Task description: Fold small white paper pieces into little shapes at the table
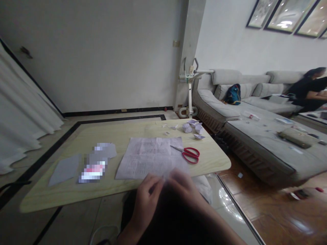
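My left hand (149, 190) is at the near edge of the table, thumb and fingers pinched together. Close beside it is my right hand (182, 185), smeared by motion, its fingers drawn together toward the left fingertips. A tiny pale bit shows between the two hands, too small and blurred to name. Just beyond them lies a large creased sheet of printed paper (150, 158). Red-handled scissors (190, 154) rest partly on its right side, blades pointing left. Several folded paper shapes (187, 128) sit at the far right of the table.
The pale wooden table (102, 131) also bears paper sheets (65, 169) and a pixelated patch at left. Small paper scraps (167, 132) lie near the back. To the right is a grey sofa (255, 143) with a backpack (233, 94) and a seated person (306, 90).
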A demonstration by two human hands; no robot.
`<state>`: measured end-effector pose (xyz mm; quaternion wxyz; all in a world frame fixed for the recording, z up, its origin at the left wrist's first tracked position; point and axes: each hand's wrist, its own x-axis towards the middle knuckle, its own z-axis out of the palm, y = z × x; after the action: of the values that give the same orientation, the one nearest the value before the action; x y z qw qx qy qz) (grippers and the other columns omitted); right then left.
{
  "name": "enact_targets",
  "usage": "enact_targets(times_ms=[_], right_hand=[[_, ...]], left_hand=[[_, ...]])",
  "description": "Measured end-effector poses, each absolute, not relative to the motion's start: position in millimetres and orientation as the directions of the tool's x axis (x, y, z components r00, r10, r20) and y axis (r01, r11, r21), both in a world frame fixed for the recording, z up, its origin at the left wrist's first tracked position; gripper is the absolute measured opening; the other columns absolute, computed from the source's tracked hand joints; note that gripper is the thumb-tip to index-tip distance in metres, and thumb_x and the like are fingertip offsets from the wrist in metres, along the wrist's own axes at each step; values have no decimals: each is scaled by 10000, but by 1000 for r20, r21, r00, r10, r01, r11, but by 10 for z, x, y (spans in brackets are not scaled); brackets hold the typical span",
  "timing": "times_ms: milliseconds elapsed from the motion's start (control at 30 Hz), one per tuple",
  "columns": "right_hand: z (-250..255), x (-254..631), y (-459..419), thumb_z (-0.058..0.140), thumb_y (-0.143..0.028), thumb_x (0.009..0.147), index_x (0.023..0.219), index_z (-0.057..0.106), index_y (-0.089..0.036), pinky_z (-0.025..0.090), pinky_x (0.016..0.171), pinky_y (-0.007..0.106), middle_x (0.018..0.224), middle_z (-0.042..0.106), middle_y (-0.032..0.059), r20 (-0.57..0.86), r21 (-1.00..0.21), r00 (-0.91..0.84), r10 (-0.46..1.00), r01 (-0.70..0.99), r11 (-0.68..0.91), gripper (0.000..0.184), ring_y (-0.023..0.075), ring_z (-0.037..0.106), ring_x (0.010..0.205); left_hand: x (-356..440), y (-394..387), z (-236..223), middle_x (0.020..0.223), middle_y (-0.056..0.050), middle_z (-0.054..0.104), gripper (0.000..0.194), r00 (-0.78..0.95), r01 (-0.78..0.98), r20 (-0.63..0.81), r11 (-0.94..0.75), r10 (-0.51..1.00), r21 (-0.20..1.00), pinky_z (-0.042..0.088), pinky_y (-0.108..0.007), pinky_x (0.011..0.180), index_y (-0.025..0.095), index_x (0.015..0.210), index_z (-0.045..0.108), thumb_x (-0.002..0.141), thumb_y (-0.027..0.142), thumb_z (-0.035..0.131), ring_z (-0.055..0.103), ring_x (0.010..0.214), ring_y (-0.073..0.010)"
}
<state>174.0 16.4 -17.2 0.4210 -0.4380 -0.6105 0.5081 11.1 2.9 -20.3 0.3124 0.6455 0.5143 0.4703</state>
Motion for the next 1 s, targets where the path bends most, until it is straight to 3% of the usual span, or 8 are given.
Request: enact_targets(times_ms=[300,633,700,800,900,1000], right_hand=[[-89,1713,157,637,-366,847,761,575,-162,418,666,268,718,537,-15,27,-999,-237,971,14,32,231,152,489,708],[-98,1701,162,646,-374,833,716,564,-181,428,657,254,683,538,-29,-20,-999,-236,972,-42,-30,240,144,504,675],[-102,1716,165,628,-350,845,757,603,-176,438,679,267,716,570,-13,17,-1000,-217,976,-19,14,196,154,530,704],[-102,1748,170,626,-313,846,871,663,-176,450,691,288,793,609,16,139,-985,-181,973,73,155,144,172,560,748],[-113,1764,174,613,-237,842,842,700,-180,446,674,288,801,599,29,281,-934,-207,937,167,317,104,171,552,741],[-150,1756,179,605,-177,825,829,722,-188,449,661,283,799,587,31,329,-905,-232,915,198,376,117,167,545,740]], left_hand=[[99,11,-230,760,-22,634,204,56,434,381,-366,923,823,486,-251,666,204,761,683,908,201,541,624,728,-178],[112,-10,-193,761,-20,631,212,68,377,304,-307,950,874,460,-258,692,206,733,684,902,220,556,606,738,-180],[99,12,-205,741,-15,625,203,28,315,233,-230,972,921,453,-260,675,197,733,677,892,260,568,593,718,-177],[76,50,-244,646,10,580,238,-39,128,18,-13,999,992,422,-248,584,181,710,653,866,354,603,546,619,-154],[79,59,-272,589,11,560,297,5,-105,-135,135,991,985,396,-242,533,164,652,640,831,402,633,523,569,-140],[111,41,-261,569,-1,573,307,65,-211,-185,195,981,958,386,-241,503,152,642,657,796,418,657,517,534,-132]])
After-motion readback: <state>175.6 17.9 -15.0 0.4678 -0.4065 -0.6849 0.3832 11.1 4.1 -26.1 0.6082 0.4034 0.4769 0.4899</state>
